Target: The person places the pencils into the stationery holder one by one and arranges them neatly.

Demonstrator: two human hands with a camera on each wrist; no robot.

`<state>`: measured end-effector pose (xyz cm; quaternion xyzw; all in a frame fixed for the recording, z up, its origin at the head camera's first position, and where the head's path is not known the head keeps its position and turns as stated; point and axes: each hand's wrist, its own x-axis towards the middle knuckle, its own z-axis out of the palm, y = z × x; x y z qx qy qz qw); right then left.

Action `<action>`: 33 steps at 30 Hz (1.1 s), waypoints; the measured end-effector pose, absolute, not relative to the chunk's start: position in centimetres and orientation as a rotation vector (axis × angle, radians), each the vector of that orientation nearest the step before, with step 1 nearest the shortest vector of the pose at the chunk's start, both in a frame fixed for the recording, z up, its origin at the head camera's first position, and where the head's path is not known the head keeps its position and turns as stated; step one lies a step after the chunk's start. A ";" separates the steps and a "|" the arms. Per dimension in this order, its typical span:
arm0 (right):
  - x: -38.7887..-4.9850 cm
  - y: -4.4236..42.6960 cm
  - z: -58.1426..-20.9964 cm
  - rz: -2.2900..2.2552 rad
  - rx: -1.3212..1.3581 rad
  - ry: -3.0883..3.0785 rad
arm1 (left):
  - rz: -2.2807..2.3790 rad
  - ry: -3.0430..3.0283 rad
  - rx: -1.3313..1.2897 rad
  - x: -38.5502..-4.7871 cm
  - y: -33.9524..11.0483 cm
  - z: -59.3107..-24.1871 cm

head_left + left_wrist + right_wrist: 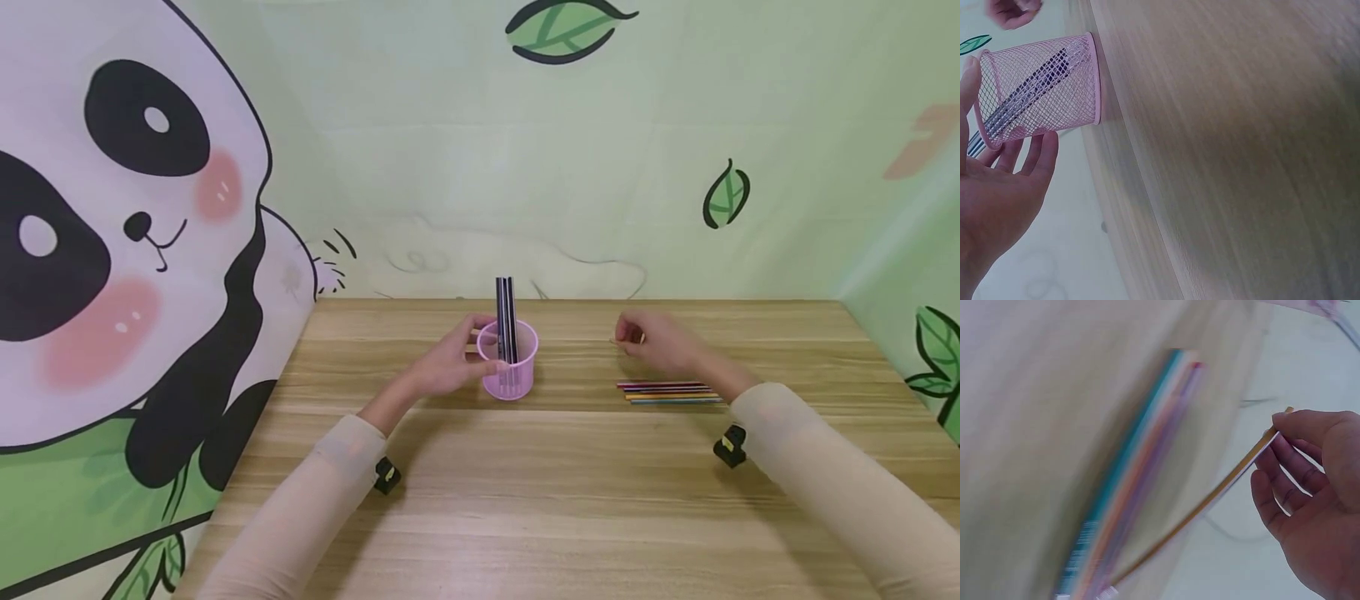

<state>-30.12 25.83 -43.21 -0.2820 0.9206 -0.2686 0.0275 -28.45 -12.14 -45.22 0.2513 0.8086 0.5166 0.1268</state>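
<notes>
A pink mesh pen holder [526, 379] stands upright on the table, with several dark pencils [506, 312] leaning inside it. My left hand [453, 360] holds the pen holder from the left side, thumb near the front rim and fingers behind. In the right wrist view, an ochre-yellow pencil [1235, 472] slants down from the thumb and fingertips of my right hand [1316, 481], which pinches it near one end. That hand hovers right of the pen holder, above a row of coloured pencils [663, 392]. Most of the pinched pencil is hidden in the head view.
The wooden table [525, 508] meets a pale green backdrop [420, 167] at its far edge, with a printed panda at the left. Small black devices are worn under both wrists, such as the one [730, 447] at the right.
</notes>
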 end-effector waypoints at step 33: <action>-28.6 16.4 -30.3 -1.807 -1.033 2.638 | 1.491 2.356 0.727 -28.7 -12.2 -45.4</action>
